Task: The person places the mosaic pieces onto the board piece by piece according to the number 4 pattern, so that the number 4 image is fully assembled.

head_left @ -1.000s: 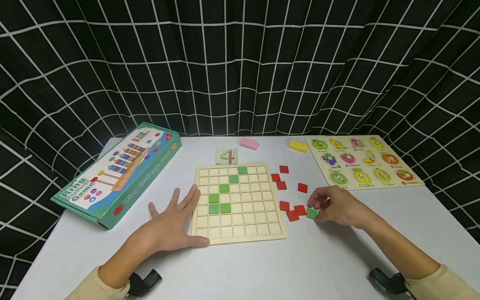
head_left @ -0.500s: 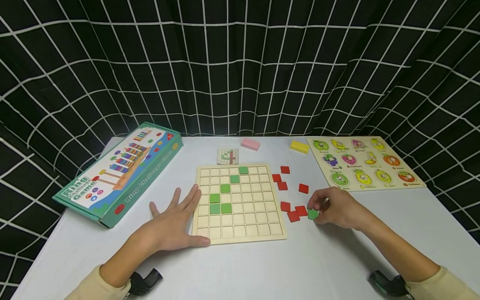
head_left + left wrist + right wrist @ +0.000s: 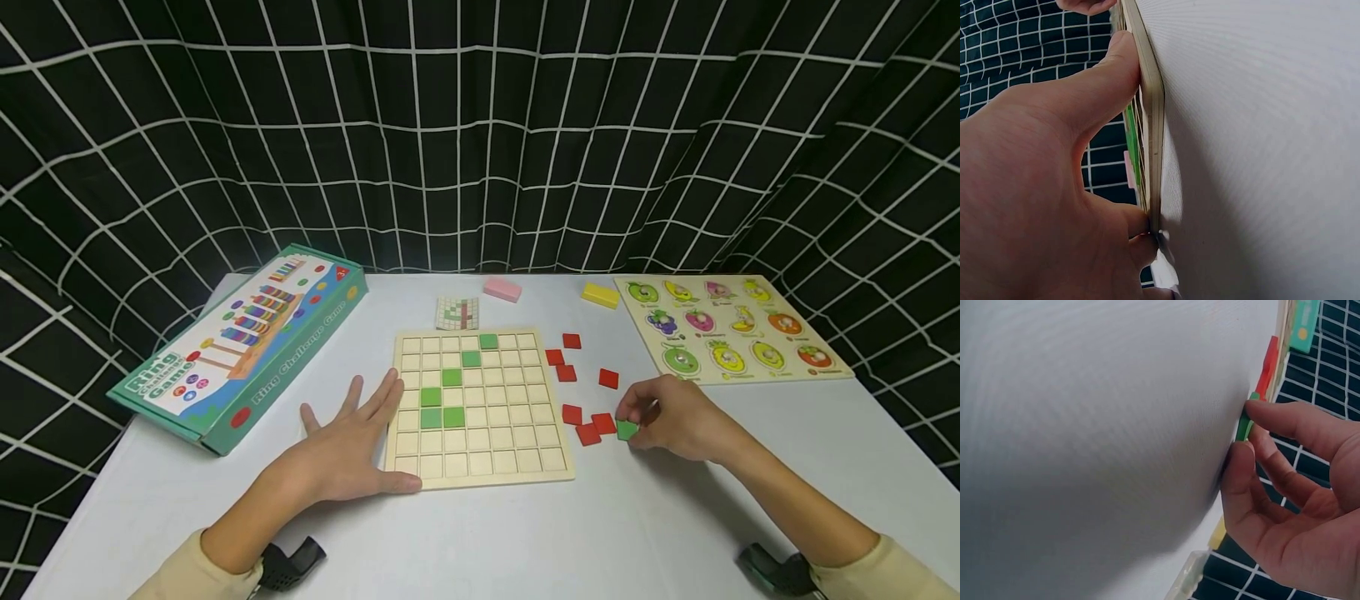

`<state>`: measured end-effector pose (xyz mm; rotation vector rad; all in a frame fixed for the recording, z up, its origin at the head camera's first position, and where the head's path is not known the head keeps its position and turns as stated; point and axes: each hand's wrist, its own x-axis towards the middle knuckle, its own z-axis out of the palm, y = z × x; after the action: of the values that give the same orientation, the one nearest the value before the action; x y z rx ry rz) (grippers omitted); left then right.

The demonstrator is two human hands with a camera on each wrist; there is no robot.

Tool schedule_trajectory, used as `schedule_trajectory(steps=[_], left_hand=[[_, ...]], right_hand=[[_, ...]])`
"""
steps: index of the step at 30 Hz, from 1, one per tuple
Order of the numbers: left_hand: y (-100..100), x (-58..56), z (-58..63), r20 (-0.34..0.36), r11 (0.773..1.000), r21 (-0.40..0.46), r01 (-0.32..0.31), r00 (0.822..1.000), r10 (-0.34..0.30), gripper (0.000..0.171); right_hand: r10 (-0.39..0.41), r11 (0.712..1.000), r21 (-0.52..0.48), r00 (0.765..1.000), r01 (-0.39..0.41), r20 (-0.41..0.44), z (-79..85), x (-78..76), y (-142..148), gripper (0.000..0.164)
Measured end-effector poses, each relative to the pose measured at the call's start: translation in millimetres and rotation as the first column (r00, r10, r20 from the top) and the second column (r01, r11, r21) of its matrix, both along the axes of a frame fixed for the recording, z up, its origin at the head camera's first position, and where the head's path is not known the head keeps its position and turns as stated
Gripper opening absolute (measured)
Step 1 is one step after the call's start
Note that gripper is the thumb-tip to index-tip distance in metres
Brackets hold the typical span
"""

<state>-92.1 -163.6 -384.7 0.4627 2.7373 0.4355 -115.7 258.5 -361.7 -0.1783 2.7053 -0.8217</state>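
Observation:
A pale wooden grid board (image 3: 517, 437) lies flat on the table, with several green tiles (image 3: 452, 377) set in its cells. My left hand (image 3: 341, 454) rests along the board's left side, fingers spread and mostly straight, thumb over the near left corner. In the left wrist view, the thumb (image 3: 1119, 65) lies against the board's edge. Right of the board, my right hand (image 3: 678, 421) pinches a green square tile (image 3: 627, 430) between thumb and fingers, low at the tabletop. That tile (image 3: 1244, 425) sits right beside a red one. Several red tiles (image 3: 588, 434) lie loose between the board and this hand.
Behind the board is a small printed pattern card (image 3: 457, 313), with a pink block (image 3: 502, 289) and a yellow block (image 3: 601, 295) nearby. A green game box (image 3: 247, 342) stands at the left. The fruit puzzle board (image 3: 738, 329) occupies the back right.
The head view has shifted very slightly. Both hands hold their places, the left at the board and the right pinching the green tile.

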Motion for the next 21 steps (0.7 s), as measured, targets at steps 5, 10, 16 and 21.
schedule_trajectory(steps=[5,10,16,21], left_hand=[[0.1,0.0,0.0,-0.005,1.0,-0.006,0.0,1.0,0.0,0.13],[-0.1,-0.8,-1.1,-0.002,1.0,-0.006,-0.003,1.0,0.003,0.13],[0.0,-1.2,-0.8,-0.001,1.0,0.002,-0.002,1.0,0.002,0.13],[0.3,0.1,0.7,-0.001,1.0,0.012,0.002,1.0,-0.002,0.131]], right_hand=[[-0.014,1.0,0.009,1.0,0.014,0.002,0.6,0.2,-0.8,0.027],[-0.028,1.0,0.014,1.0,0.027,0.007,2.7,-1.0,-0.5,0.026],[-0.039,0.999,0.03,0.999,0.038,0.013,7.5,-4.5,3.1,0.026],[-0.037,0.999,0.016,0.999,0.037,0.011,12.7,-8.3,4.2,0.026]])
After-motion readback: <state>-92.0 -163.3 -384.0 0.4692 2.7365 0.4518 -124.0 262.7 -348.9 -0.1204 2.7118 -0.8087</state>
